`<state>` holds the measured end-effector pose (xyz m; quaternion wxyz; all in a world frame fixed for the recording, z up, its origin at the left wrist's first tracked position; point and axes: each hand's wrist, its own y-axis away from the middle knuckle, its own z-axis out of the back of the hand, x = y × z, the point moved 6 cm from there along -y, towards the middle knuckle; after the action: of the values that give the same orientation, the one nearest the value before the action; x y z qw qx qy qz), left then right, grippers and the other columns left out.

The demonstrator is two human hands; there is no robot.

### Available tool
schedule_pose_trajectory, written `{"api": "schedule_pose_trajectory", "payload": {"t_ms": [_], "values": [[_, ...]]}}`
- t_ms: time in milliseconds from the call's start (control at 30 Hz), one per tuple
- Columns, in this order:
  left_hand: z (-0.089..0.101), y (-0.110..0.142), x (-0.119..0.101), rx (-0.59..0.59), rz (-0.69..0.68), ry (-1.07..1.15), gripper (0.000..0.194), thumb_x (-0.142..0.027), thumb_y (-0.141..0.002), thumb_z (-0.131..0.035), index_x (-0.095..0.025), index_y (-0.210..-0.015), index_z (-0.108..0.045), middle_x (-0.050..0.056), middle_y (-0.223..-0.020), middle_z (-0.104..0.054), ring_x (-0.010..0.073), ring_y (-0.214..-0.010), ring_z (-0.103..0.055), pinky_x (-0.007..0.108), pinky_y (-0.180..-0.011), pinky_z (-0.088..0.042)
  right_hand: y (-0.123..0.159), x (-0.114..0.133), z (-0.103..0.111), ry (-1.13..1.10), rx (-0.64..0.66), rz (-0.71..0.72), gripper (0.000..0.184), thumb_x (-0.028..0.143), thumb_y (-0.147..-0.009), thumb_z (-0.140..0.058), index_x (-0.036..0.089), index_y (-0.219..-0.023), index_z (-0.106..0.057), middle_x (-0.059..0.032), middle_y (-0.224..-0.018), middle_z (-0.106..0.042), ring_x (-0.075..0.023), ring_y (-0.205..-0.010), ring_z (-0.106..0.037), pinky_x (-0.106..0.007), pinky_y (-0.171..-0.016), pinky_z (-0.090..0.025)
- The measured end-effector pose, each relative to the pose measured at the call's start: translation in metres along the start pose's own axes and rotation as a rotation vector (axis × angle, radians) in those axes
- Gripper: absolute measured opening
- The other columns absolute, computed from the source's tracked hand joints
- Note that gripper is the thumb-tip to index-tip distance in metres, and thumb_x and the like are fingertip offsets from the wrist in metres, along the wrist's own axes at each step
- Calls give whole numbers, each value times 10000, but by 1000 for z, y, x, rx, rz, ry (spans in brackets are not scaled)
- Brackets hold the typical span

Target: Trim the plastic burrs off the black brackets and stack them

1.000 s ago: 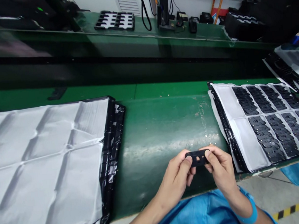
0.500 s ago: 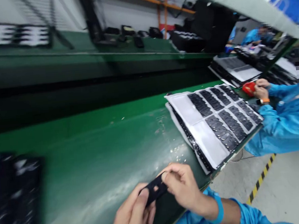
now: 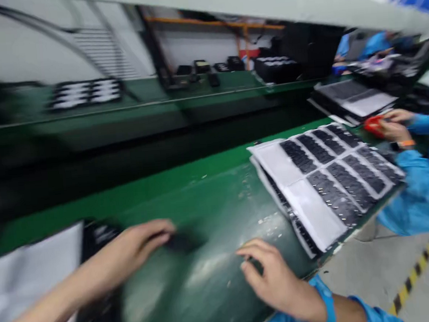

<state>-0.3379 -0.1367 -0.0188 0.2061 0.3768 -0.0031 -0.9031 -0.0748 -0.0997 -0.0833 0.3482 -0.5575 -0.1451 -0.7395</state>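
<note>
My left hand reaches out over the green bench. Its fingers are closed on the end of a small flat black part, which is smeared by motion. My right hand hovers near the front edge of the bench, its fingers bent and thumb apart from them. I see nothing between them. To its right lies a stack of white sheets with rows of black parts on top. At the left, under my forearm, is another white sheet with black pieces at its side.
A co-worker's hands hold a red object beyond the stack. Behind the bench runs a raised green shelf with black parts and small devices on it. A pale beam crosses overhead. Yellow-black tape marks the floor.
Both hands held the black part together before. My right hand has let go, and my left hand has moved up and leftward with the part. The view has swung to the left.
</note>
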Motion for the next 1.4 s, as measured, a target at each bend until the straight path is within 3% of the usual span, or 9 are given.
{"api": "schedule_pose_trajectory", "payload": {"t_ms": [67, 300, 467, 633, 800, 900, 1100, 1233, 1400], "values": [[8, -31, 10, 243, 2, -259, 92, -285, -749, -648, -218, -702, -691, 1, -768, -753, 218, -832, -689, 260, -804, -485, 5, -3, 0, 65, 45, 27, 309, 100, -962, -543, 192, -1167, -755, -117, -1120, -763, -269, -1098, -702, -445, -1026, -550], [14, -89, 46, 266, 141, -340, 72, -150, -687, -639, -212, -706, -671, -16, -633, -676, 192, -668, -642, 250, -640, -438, 17, -7, 7, 124, 55, 91, 320, 74, -999, -515, 233, -1173, -733, -95, -1195, -769, -243, -1121, -728, -414, -1005, -592], [18, -72, 64, 186, 182, -343, 167, -264, -856, -586, -183, -974, -674, 24, -762, -751, 221, -738, -740, 271, -686, -551, 11, -11, 36, 178, -50, 114, 362, 83, -1031, -461, 231, -1228, -725, -113, -1306, -743, -239, -1220, -718, -401, -1046, -596], [22, -17, 81, -55, 208, -458, 406, -359, -929, -547, -121, -1245, -634, 187, -1199, -746, 374, -1121, -730, 479, -1017, -556, 3, -21, 62, 299, -144, 93, 406, 129, -1065, -412, 218, -1368, -668, -135, -1441, -674, -256, -1366, -629, -481, -1157, -518], [-69, 86, 50, -261, -130, -616, 712, -560, -1042, -406, -26, -1507, -480, 273, -1563, -541, 396, -1472, -510, 512, -1208, -443, 3, -33, 63, 341, -221, 29, 460, 216, -1106, -379, 203, -1547, -512, -153, -1610, -521, -273, -1515, -470, -580, -1255, -380], [-132, 121, 32, -344, -97, -671, 813, -597, -1065, -331, 13, -1604, -345, 301, -1658, -407, 422, -1568, -362, 601, -1251, -358, 2, -41, 56, 331, -237, -5, 515, 278, -1123, -367, 188, -1630, -385, -159, -1695, -397, -282, -1580, -358, -619, -1293, -281], [-199, 61, -39, -269, -49, -584, 788, -507, -1037, -485, -15, -1635, -339, 256, -1723, -290, 384, -1634, -196, 605, -1315, -233, -4, -54, 50, 138, -234, -73, 587, 392, -1133, -355, 212, -1685, -269, -138, -1747, -300, -289, -1618, -284, -606, -1314, -233], [-228, 21, -88, -120, -282, -443, 722, -378, -1050, -463, 7, -1639, -301, 243, -1738, -249, 332, -1650, -136, 538, -1341, -210, -3, -47, 57, -25, -320, -87, 585, 417, -1131, -375, 226, -1677, -289, -142, -1743, -316, -297, -1608, -314, -605, -1306, -244], [-188, 7, -85, -35, -357, -315, 622, -311, -1070, -455, -61, -1627, -338, 190, -1746, -294, 272, -1621, -284, 398, -1302, -338, 4, -43, 69, -46, -383, -13, 515, 376, -1124, -419, 244, -1621, -395, -146, -1669, -437, -312, -1555, -410, -608, -1267, -319]]}}
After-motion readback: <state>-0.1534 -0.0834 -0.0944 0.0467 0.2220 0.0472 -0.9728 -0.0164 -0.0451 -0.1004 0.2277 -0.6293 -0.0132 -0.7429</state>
